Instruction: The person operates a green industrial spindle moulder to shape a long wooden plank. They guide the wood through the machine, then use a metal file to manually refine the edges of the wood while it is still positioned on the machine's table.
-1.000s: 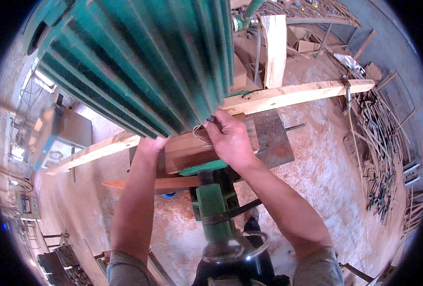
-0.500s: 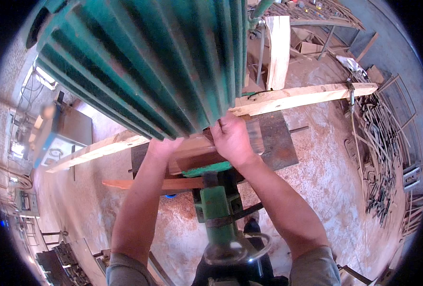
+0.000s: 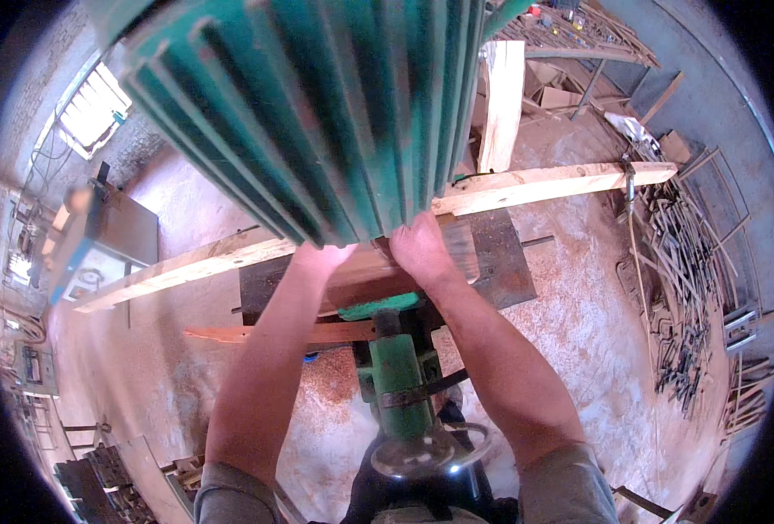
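Observation:
A large green ribbed motor housing (image 3: 317, 122) fills the upper middle of the view and hides part of both hands. My left hand (image 3: 324, 258) is at its lower edge, over a brown wooden board (image 3: 365, 272) on the dark metal machine table (image 3: 511, 262); its fingers are hidden. Close to it on the right, my right hand (image 3: 417, 246) is closed, with its fingers curled at the board's far side. What it grips is mostly covered. Beyond the hands, a long pale timber beam (image 3: 544, 185) runs across behind the table.
A green machine column with a shiny handwheel (image 3: 470, 437) stands between my forearms. A reddish wood strip (image 3: 256, 334) sticks out leftward. A clamp (image 3: 629, 179) grips the beam's right end. Metal clamps (image 3: 679, 358) lie heaped at right; a grey cabinet (image 3: 112, 236) stands at left.
The view has shifted a little, so the motor housing appears farther right and a bright window shows at the left. Both hands remain at the board, slightly closer together beneath the housing.

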A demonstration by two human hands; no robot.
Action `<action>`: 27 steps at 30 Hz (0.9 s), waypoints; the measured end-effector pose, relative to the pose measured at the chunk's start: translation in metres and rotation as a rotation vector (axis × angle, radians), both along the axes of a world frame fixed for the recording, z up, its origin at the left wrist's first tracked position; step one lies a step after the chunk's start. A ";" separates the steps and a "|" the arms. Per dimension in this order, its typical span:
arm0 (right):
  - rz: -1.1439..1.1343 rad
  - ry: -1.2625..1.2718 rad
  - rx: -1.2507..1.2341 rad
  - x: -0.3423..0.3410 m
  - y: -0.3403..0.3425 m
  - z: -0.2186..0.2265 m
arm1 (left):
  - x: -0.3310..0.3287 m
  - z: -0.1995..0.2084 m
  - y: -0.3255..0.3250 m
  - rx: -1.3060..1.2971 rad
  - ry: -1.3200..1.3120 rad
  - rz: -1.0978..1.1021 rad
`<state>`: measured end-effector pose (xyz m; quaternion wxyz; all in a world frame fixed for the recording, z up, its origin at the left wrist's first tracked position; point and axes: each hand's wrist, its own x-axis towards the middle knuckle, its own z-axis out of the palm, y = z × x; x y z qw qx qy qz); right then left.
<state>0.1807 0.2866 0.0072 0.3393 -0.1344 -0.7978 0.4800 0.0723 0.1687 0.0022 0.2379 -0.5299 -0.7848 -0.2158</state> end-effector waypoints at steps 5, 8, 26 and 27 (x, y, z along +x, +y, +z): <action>0.032 -0.282 -0.153 0.003 0.004 0.017 | 0.016 0.010 0.012 -0.021 -0.077 0.059; 0.108 -0.702 -0.583 0.015 0.001 0.074 | 0.016 0.010 0.014 -0.004 0.014 0.125; 0.020 -0.043 -0.234 0.055 0.032 -0.021 | 0.010 0.025 -0.014 -0.156 -0.091 0.038; 0.006 0.045 -0.079 0.055 0.035 -0.030 | 0.007 0.024 -0.013 -0.154 -0.177 -0.002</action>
